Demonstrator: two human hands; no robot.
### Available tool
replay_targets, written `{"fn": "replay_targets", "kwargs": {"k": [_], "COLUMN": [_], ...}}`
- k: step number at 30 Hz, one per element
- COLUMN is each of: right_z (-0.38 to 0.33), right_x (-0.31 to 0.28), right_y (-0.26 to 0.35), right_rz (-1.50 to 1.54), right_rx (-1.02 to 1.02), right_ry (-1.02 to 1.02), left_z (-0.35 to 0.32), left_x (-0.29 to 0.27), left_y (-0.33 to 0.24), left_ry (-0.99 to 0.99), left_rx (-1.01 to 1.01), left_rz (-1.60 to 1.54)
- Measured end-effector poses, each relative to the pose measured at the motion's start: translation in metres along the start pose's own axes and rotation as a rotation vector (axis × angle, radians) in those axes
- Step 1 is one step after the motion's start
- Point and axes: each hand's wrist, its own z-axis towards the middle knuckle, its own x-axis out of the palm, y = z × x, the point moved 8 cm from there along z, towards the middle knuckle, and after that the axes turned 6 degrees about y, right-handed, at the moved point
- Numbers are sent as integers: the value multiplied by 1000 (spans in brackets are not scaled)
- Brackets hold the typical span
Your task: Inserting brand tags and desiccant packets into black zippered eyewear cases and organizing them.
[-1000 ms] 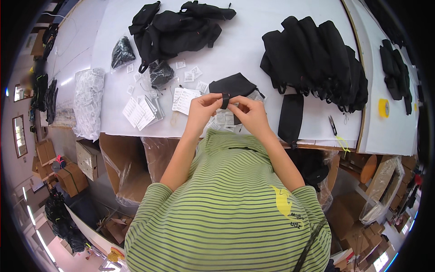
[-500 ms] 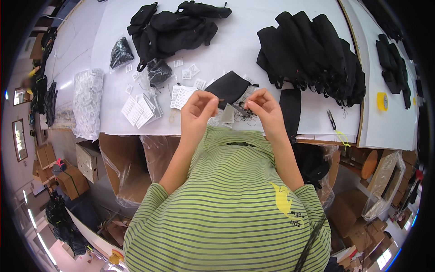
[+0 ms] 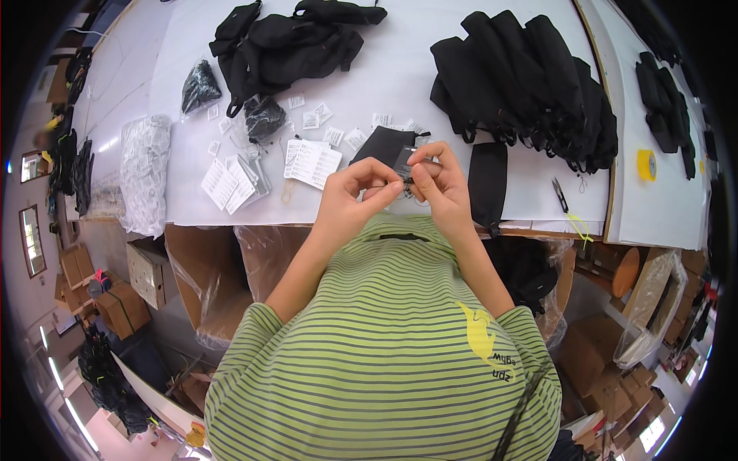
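Observation:
Close in front of me, both hands meet over the table's near edge. My right hand (image 3: pixel 440 184) pinches a small dark hang tag (image 3: pixel 404 160), which stands up between its fingers. Beside it, my left hand (image 3: pixel 355 197) has thumb and forefinger pressed together at what looks like a thin dark cord by the tag's lower end; the fingers partly hide it. Just beyond them lies a flat black pouch (image 3: pixel 375 146), partly covered by the hands. Printed white cards (image 3: pixel 314 163) lie left of the pouch.
Black bags (image 3: pixel 292 46) are heaped at the far left, a row of black pouches (image 3: pixel 523 84) at the right. Small snips (image 3: pixel 561 196) lie near the right edge, yellow tape (image 3: pixel 646 165) beyond. A plastic-wrapped bundle (image 3: pixel 144 177) and loose cards (image 3: pixel 231 184) sit left.
My hands have come together, the right one moving left and up. The dark tag now stands raised in my right fingers. The view has shifted slightly.

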Motion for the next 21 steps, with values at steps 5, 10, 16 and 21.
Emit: {"fn": "replay_targets", "kwargs": {"k": [5,10,16,21], "right_z": [-1,-1,-2,-1], "right_x": [1,2,4,7], "right_y": [-2,-1,0,7], "right_rz": [-4,4,-9,-239], "right_rx": [6,9,51,65], "right_ry": [13,26,32,87], "left_z": [0,0,0,1], "left_x": [0,0,0,-1], "left_y": [2,3,6,7], "left_ry": [5,9,43,92], "left_rx": [-2,-24,-51,-76], "left_rz": [-2,-30,-15,11]}}
